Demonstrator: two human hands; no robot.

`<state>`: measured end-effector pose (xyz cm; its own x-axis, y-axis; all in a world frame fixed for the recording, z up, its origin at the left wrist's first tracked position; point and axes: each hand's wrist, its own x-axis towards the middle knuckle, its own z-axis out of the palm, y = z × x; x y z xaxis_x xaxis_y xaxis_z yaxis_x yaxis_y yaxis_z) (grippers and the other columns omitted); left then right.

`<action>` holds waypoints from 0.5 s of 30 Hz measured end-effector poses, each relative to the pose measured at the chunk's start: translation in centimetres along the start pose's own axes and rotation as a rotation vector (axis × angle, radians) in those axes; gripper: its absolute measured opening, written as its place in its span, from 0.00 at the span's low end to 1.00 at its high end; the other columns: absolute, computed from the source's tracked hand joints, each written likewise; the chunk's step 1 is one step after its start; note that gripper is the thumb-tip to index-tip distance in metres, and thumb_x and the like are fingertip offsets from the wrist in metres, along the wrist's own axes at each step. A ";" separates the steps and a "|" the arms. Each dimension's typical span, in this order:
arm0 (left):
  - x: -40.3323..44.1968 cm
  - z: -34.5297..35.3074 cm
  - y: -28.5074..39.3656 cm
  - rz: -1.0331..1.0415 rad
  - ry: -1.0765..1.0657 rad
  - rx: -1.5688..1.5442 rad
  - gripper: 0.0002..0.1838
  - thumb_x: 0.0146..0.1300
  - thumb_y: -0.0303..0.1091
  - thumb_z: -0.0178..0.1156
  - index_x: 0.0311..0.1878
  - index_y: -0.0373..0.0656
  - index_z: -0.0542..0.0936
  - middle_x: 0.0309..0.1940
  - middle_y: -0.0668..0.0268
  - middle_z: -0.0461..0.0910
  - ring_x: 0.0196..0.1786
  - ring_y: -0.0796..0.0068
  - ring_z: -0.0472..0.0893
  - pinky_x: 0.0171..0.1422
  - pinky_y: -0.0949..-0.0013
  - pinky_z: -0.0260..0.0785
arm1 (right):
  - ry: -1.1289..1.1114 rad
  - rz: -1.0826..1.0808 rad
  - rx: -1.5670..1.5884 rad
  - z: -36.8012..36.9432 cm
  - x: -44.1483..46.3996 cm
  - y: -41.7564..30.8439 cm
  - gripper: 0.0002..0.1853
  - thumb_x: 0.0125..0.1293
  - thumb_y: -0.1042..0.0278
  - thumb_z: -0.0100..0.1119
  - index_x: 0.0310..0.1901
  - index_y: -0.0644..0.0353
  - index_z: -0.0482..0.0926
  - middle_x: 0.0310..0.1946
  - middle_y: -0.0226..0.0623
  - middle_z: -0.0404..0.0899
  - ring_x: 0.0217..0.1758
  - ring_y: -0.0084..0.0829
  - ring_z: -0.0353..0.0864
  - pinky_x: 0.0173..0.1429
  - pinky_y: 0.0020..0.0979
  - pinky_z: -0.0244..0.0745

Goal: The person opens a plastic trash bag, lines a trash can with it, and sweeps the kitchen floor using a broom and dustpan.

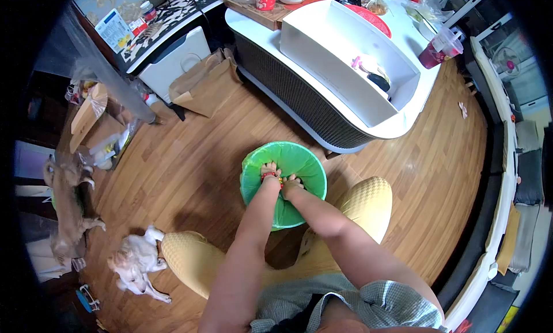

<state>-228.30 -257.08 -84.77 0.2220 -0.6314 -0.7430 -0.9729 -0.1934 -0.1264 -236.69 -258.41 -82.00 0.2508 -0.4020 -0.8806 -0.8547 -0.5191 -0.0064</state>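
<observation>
Both of my hands reach down inside a round bin (pixel 315 160) lined with a green plastic bag (pixel 288 151). My left hand (pixel 269 170) lies against the liner with its fingers spread, and a red beaded bracelet (pixel 268 175) circles that wrist. Just beside it, lower in the bin, is my right hand (pixel 292 185), its fingers apart against the green plastic. Something small and dark shows near the right fingertips, too small to name. The bin stands on the wooden floor between my knees.
A white table (pixel 397 123) with a long open white box (pixel 340 62) is ahead. A brown paper bag (pixel 207 85) stands left of it. A white dog (pixel 135 261) lies by my left knee; a tan dog (pixel 69 203) is farther left. A sofa (pixel 489 218) lines the right.
</observation>
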 end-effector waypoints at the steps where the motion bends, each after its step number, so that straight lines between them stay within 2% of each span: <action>1: 1.8 1.2 0.1 0.022 -0.038 -0.037 0.23 0.64 0.50 0.43 0.63 0.65 0.63 0.67 0.68 0.50 0.70 0.67 0.47 0.67 0.54 0.44 | 0.001 0.000 -0.005 0.5 1.2 0.0 0.35 0.58 0.56 0.53 0.66 0.44 0.51 0.67 0.42 0.42 0.66 0.46 0.54 0.61 0.47 0.63; 2: 4.9 3.5 0.3 0.043 -0.076 -0.073 0.23 0.64 0.51 0.43 0.63 0.65 0.63 0.67 0.68 0.50 0.70 0.68 0.47 0.67 0.54 0.44 | 0.002 -0.002 -0.010 1.1 2.5 0.1 0.36 0.58 0.55 0.53 0.67 0.44 0.50 0.67 0.42 0.42 0.66 0.45 0.54 0.61 0.46 0.63; 6: 5.6 5.0 0.7 0.036 -0.095 -0.073 0.23 0.64 0.52 0.40 0.63 0.65 0.62 0.66 0.70 0.52 0.70 0.70 0.48 0.67 0.56 0.43 | -0.045 -0.032 -0.137 0.3 1.5 -0.7 0.36 0.58 0.51 0.53 0.67 0.44 0.52 0.68 0.41 0.43 0.66 0.43 0.54 0.62 0.44 0.62; 9: 12.8 12.4 1.5 -0.018 0.094 -0.155 0.24 0.65 0.52 0.38 0.64 0.65 0.60 0.66 0.72 0.53 0.69 0.70 0.50 0.67 0.57 0.45 | -0.132 -0.059 -0.060 1.2 4.1 -0.9 0.36 0.57 0.50 0.54 0.66 0.46 0.55 0.68 0.41 0.45 0.67 0.41 0.53 0.63 0.42 0.61; 12: 12.7 11.8 1.6 -0.037 0.035 -0.168 0.23 0.65 0.50 0.38 0.64 0.64 0.60 0.67 0.72 0.52 0.70 0.69 0.49 0.68 0.58 0.44 | -0.017 -0.138 -0.077 1.0 2.6 -0.6 0.30 0.60 0.52 0.50 0.63 0.54 0.61 0.66 0.46 0.52 0.66 0.42 0.57 0.62 0.41 0.63; 15: 9.6 9.1 1.3 -0.010 -0.010 -0.102 0.23 0.66 0.49 0.38 0.64 0.64 0.60 0.68 0.72 0.51 0.70 0.69 0.48 0.69 0.57 0.43 | -0.004 -0.198 -0.130 0.9 2.1 -0.1 0.28 0.61 0.54 0.48 0.62 0.55 0.62 0.65 0.47 0.54 0.65 0.43 0.58 0.62 0.41 0.63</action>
<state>-228.04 -256.56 -98.00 0.2307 -0.6212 -0.7489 -0.9589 -0.2756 -0.0668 -236.48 -258.52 -84.27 0.4059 -0.2797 -0.8701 -0.7229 -0.6807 -0.1185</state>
